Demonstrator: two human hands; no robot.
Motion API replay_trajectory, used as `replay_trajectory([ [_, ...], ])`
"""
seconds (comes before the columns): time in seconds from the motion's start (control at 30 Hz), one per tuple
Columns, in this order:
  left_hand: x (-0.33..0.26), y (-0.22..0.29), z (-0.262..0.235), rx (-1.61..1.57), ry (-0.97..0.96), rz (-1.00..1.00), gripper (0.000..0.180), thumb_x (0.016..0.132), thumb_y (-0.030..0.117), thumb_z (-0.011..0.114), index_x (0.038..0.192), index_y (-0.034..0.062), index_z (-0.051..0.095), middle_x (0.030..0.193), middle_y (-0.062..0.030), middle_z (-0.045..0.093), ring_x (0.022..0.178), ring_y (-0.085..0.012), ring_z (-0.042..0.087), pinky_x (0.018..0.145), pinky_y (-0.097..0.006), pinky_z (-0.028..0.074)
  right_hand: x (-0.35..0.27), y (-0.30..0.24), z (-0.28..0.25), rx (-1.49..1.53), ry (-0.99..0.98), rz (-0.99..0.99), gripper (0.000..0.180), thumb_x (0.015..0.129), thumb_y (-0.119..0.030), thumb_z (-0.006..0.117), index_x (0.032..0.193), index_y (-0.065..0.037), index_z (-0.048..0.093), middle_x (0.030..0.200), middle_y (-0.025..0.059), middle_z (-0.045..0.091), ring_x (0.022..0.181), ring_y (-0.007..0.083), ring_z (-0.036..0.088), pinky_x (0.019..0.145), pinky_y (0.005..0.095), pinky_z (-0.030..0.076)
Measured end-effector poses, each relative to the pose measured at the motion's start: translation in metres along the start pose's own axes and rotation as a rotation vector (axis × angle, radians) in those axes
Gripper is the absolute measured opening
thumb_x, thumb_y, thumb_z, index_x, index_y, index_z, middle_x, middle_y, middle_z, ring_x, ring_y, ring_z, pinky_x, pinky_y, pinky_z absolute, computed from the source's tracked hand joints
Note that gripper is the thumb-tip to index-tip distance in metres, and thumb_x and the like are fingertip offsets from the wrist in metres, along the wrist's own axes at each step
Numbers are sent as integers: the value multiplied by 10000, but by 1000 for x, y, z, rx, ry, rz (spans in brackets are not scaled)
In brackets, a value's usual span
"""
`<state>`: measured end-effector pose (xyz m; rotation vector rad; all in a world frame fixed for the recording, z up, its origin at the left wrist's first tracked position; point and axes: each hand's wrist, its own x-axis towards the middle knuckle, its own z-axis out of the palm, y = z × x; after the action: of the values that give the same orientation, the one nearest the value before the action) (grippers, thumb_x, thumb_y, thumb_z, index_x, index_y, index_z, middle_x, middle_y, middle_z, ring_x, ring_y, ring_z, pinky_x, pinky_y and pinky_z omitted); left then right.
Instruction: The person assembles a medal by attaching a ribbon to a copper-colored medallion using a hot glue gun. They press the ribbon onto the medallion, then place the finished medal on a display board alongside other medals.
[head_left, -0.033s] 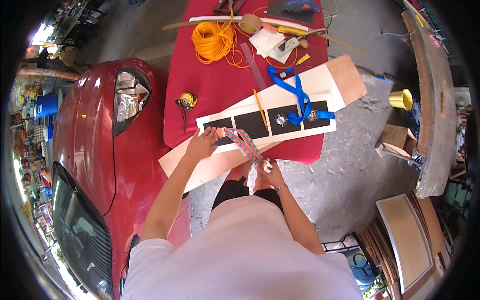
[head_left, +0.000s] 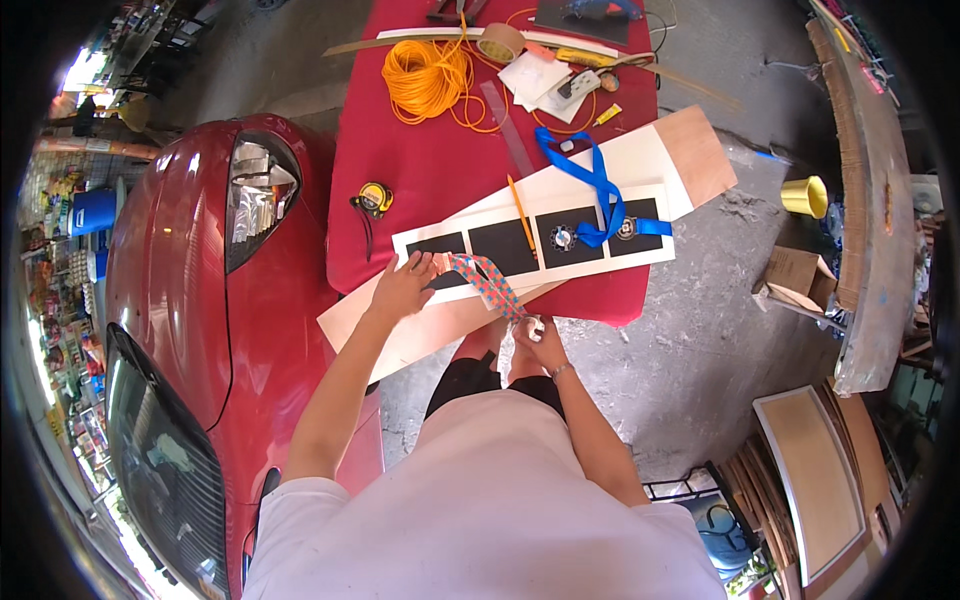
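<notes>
A patterned ribbon (head_left: 487, 281) in red, blue and yellow runs taut between my two hands. My left hand (head_left: 404, 287) presses one end of it down on a long white board with black panels (head_left: 505, 247). Off the table's near edge, my right hand (head_left: 541, 338) pinches the other end, beside a small white piece. On the same board lie a blue ribbon (head_left: 600, 188), two round metal medals (head_left: 563, 238), and an orange pencil (head_left: 520, 213). A plywood sheet (head_left: 400, 335) sticks out from under the board.
The red-covered table (head_left: 430, 190) also holds a yellow tape measure (head_left: 373, 198), an orange cord coil (head_left: 428, 80), a tape roll (head_left: 500, 42) and a clear ruler (head_left: 510, 135). A red car (head_left: 190, 300) stands close on the left. A yellow cup (head_left: 805, 195) and cardboard box (head_left: 790, 275) sit at right.
</notes>
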<state>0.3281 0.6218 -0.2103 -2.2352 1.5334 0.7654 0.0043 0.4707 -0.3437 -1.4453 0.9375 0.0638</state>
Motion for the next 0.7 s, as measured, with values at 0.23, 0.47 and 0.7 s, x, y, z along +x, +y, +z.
replay_trajectory([
  [0.23, -5, 51, 5, -210, 239, -93, 966, 916, 399, 709, 1642, 33, 188, 1698, -199, 231, 1575, -347, 234, 1249, -533, 251, 17, 9, 14, 123, 0, 173, 675, 775, -214, 913, 1318, 34, 598, 1321, 193, 644, 1260, 302, 597, 1064, 434, 472],
  [0.47, -3, 75, 17, -359, 290, -181, 1047, 905, 396, 721, 1645, -23, 111, 1711, -219, 166, 1599, -359, 152, 1267, -528, 196, 23, 14, 24, 2, -3, 249, 533, 813, -215, 871, 1256, -9, 657, 1259, 158, 701, 1155, 273, 651, 1033, 394, 470],
  [0.7, -5, 73, 13, -412, 213, -194, 1014, 929, 427, 685, 1641, -29, 125, 1710, -229, 160, 1591, -386, 155, 1251, -564, 216, -38, -15, -27, -250, 8, -22, 369, 865, -203, 809, 1137, 18, 693, 1222, 210, 694, 1204, 339, 630, 1046, 401, 478],
])
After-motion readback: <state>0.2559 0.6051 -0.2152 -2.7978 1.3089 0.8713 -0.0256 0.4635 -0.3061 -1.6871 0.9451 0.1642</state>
